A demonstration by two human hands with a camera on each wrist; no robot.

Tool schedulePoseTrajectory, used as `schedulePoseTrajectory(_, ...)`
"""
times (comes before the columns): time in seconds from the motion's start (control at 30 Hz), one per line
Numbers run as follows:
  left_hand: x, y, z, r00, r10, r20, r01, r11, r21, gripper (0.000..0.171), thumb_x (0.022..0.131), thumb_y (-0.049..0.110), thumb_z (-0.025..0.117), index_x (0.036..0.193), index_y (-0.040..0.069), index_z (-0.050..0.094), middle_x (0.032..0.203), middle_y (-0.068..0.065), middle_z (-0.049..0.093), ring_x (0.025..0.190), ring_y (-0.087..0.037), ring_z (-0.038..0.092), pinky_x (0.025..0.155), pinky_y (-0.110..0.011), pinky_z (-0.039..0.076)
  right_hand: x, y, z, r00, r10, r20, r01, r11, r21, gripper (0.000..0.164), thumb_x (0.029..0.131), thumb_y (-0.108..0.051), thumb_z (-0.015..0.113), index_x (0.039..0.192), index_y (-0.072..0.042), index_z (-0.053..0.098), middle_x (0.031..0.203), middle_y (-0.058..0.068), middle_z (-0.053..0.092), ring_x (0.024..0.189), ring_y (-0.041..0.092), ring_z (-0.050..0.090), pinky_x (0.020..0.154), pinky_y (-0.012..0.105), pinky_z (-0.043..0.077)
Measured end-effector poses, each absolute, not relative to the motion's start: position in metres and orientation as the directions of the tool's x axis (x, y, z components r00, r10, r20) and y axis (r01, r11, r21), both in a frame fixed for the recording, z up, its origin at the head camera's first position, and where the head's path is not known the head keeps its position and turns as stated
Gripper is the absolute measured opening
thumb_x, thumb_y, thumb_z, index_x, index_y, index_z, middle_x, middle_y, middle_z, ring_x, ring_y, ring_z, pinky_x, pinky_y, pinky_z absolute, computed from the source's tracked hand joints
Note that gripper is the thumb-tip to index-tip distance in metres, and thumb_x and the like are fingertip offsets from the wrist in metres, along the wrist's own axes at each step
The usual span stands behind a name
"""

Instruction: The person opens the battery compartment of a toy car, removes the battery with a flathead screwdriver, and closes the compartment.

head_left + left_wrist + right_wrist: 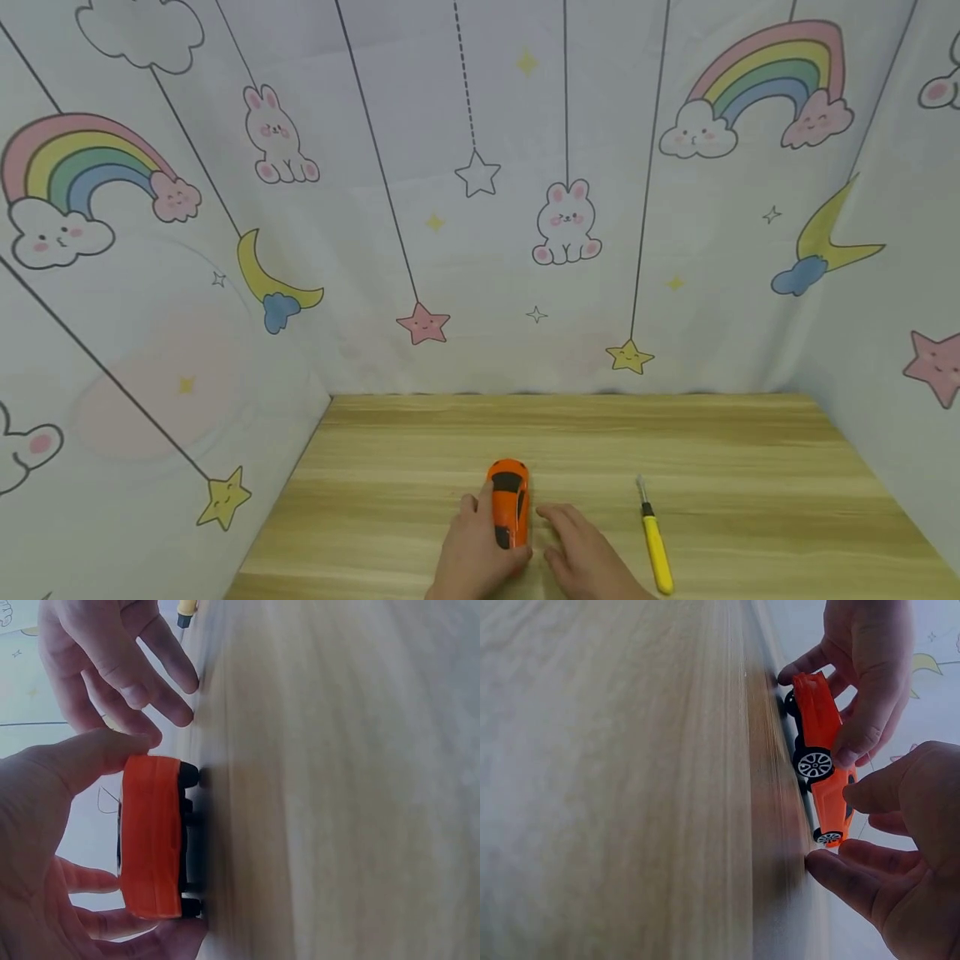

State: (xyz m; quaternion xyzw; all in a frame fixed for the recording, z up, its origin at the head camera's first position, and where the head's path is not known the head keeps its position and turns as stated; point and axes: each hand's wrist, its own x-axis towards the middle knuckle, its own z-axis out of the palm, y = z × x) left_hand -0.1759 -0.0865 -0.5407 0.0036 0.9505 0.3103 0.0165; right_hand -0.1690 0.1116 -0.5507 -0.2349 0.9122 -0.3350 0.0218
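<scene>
An orange toy car (511, 502) with black windows stands on the wooden table, its wheels down. My left hand (471, 546) grips it from both sides near its near end, thumb on one side and fingers on the other. The left wrist view shows the plain orange end of the car (150, 836) between thumb and fingers. My right hand (588, 550) is just right of the car with fingers loosely bent and nothing held. In the right wrist view, spoked wheels show on the car's side (821, 735), close to the right fingertips.
A screwdriver (656, 542) with a yellow handle lies right of my right hand, tip pointing away. White cloth walls (495, 267) with rainbows, rabbits and stars enclose the table (405, 442) at the back and both sides.
</scene>
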Motion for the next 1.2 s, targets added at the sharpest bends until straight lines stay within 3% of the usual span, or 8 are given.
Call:
schedulePoseTrajectory(0.6,-0.176,-0.089,-0.537,-0.997,0.017,-0.073,-0.032,0.783,0.622,0.096,0.064,0.033,0.083,0.148,0.005,0.047,0.100,-0.009,0.054,0.078,-0.020,0.051,0.066,-0.035,0.047,-0.175,0.109,-0.549,-0.914,-0.380,0.142,-0.383,0.691,-0.613,0.056,0.090,-0.018,0.076,0.140,-0.005,0.055,0.138,0.013,0.055,0.121,0.033,0.061,0.098,0.054,0.051)
schedulePoseTrajectory(0.9,-0.177,-0.095,-0.532,-0.990,0.059,-0.126,-0.040,0.744,0.667,0.091,0.067,0.035,0.083,0.148,0.012,0.049,0.109,-0.008,0.058,0.085,-0.021,0.055,0.070,-0.041,0.050,-0.176,0.106,-0.550,-0.936,-0.290,0.201,-0.350,0.688,-0.636,0.058,0.092,-0.022,0.076,0.143,-0.006,0.053,0.148,0.019,0.048,0.127,0.039,0.058,0.099,0.056,0.051)
schedulePoseTrajectory(1.2,-0.175,-0.101,-0.534,-0.992,0.078,-0.099,-0.015,0.711,0.703,0.081,0.068,0.034,0.082,0.142,0.014,0.055,0.126,-0.007,0.064,0.098,-0.019,0.058,0.080,-0.046,0.052,-0.175,0.101,-0.550,-0.955,-0.200,0.218,-0.295,0.697,-0.653,0.059,0.094,-0.032,0.075,0.145,-0.013,0.054,0.153,0.016,0.045,0.130,0.039,0.057,0.099,0.057,0.051)
